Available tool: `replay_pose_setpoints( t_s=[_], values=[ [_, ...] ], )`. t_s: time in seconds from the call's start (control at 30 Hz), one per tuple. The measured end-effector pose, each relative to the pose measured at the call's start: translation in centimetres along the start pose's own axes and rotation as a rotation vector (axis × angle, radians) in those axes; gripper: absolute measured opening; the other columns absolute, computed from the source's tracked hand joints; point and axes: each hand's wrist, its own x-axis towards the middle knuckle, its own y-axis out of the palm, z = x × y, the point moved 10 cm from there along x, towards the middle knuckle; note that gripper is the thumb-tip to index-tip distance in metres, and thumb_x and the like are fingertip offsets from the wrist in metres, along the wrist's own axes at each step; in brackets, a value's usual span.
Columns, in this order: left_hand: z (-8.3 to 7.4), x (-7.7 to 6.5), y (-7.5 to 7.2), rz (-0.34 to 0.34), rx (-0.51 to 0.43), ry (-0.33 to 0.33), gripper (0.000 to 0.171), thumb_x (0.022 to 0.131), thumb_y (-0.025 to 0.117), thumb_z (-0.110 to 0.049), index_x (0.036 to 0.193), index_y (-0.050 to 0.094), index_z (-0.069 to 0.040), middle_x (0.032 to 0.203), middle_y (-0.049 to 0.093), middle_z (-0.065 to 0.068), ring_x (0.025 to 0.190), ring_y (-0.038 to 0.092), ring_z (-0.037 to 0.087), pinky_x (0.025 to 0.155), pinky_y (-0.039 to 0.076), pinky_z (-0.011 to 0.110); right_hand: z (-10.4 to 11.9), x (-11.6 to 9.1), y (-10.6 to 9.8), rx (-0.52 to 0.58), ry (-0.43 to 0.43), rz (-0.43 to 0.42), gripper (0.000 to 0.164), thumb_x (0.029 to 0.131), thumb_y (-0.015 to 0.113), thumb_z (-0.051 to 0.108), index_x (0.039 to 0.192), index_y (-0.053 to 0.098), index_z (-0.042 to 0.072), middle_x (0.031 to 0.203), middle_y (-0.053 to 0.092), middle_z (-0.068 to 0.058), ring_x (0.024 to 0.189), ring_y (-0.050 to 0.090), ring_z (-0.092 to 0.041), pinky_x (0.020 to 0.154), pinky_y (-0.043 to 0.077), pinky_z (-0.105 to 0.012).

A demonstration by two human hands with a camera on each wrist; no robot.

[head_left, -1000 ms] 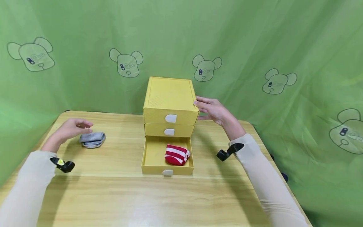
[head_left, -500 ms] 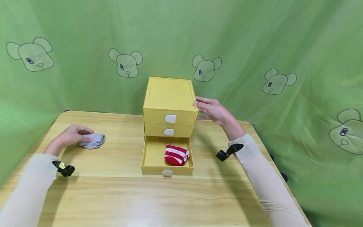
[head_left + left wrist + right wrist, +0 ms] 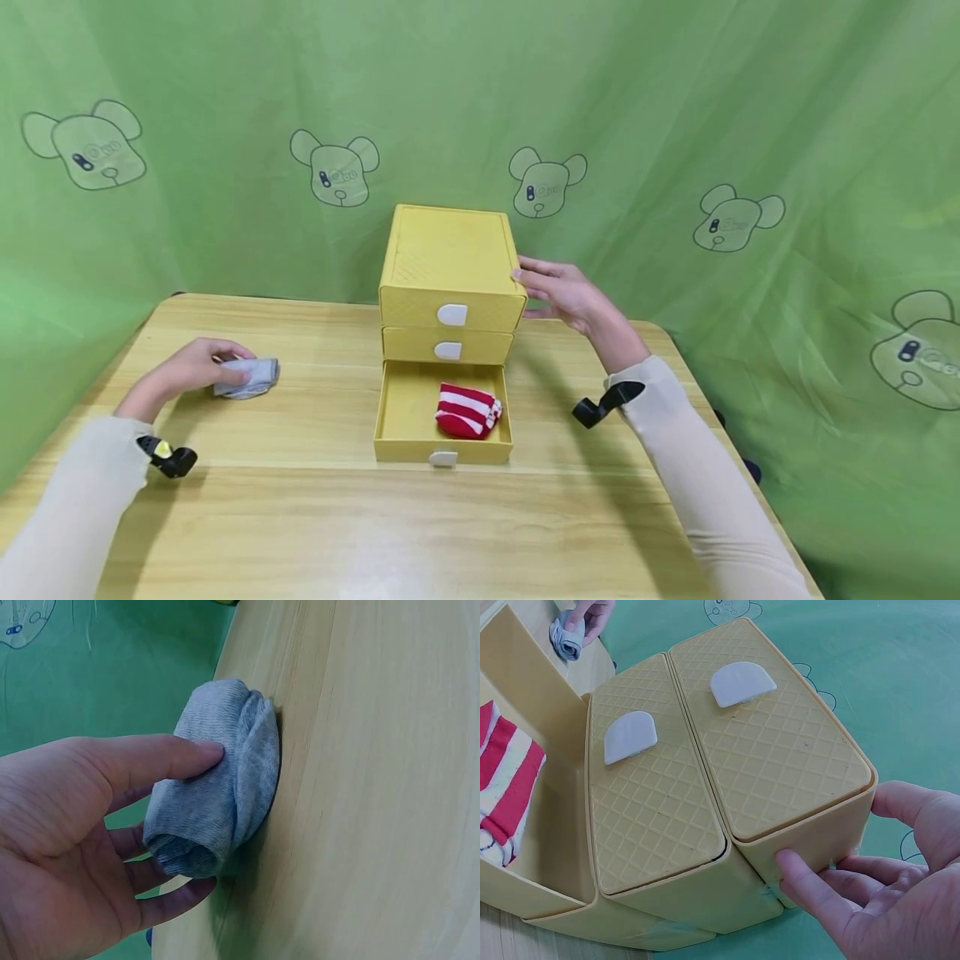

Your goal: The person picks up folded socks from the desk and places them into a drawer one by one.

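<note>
On the left of the table, my left hand grips a folded grey sock. The left wrist view has the thumb pressed on the upper side of the sock, with the other fingers behind and below it. My right hand rests against the right side of a yellow drawer unit, fingers spread and fairly straight. In the right wrist view its fingertips touch the side wall near the top drawer's front. The bottom drawer is pulled out, and a red-and-white striped sock lies in it.
The upper drawers are closed, each with a white tab handle. All this stands on a light wooden table. A green curtain printed with bear heads hangs close behind it and along the sides.
My left hand has come down from above the grey sock and taken hold of it, shifting it slightly. The right hand has stayed at the drawer unit's side.
</note>
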Motion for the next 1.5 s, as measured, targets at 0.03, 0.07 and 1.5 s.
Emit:
replay_pose_setpoints(
  t_s=[0.03,0.07,1.5],
  values=[
    [-0.1,0.0,0.1,0.001,-0.002,0.006,0.045,0.090,0.075,-0.015,0.126,0.062,0.009,0.110,0.066,0.024,0.090,0.059,0.017,0.069,0.054,0.025,0.0,0.0,0.0,0.001,0.001,0.000,0.064,0.103,0.061,0.027,0.160,0.033,0.016,0.158,0.045,-0.016,0.144,0.047,-0.032,0.106,0.053,-0.050],
    [-0.3,-0.1,0.2,0.000,-0.001,0.012,0.045,0.090,0.076,-0.015,0.126,0.063,0.008,0.110,0.066,0.023,0.090,0.058,0.017,0.068,0.054,0.025,-0.1,0.0,0.0,0.001,0.001,-0.001,0.064,0.103,0.061,0.026,0.160,0.033,0.016,0.158,0.045,-0.016,0.144,0.047,-0.032,0.106,0.053,-0.050],
    [-21.8,1.9,10.3,-0.002,0.146,0.327,0.032,0.074,0.079,-0.010,0.105,0.078,-0.009,0.099,0.078,0.005,0.085,0.063,0.018,0.073,0.050,0.029,-0.2,0.1,0.0,0.009,0.007,-0.002,0.064,0.104,0.060,0.025,0.160,0.032,0.016,0.160,0.043,-0.015,0.145,0.046,-0.032,0.105,0.053,-0.048]
  ],
)
